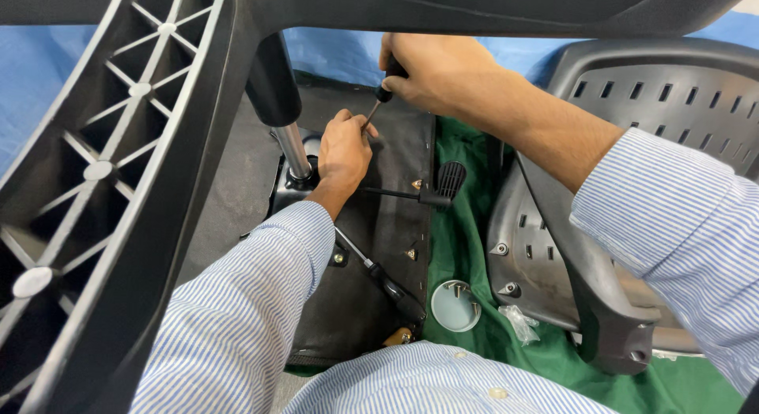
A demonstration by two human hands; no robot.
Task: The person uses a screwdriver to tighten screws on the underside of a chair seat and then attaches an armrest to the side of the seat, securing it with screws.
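Striped sleeves point(237, 319) fill the near foreground. Beyond them, the screwdriver point(376, 105) slants down-left, tip on the upturned black seat underside point(387, 224). Gripping its handle from above is the right hand point(431, 74); the left hand point(345, 149) pinches the shaft near the tip. Lower down, a small white dish point(444, 313) holds screws point(459, 288) on the green cloth point(462, 248), beside a second screwdriver point(379, 276).

The chair base point(118, 185) at left is matt black ribbed plastic. The gas-lift column point(294, 149) is polished, glossy metal. The seat underside point(395, 192) wears matt black cloth. The backrest point(656, 90) at right is smooth grey plastic, lying on green cloth point(458, 256).
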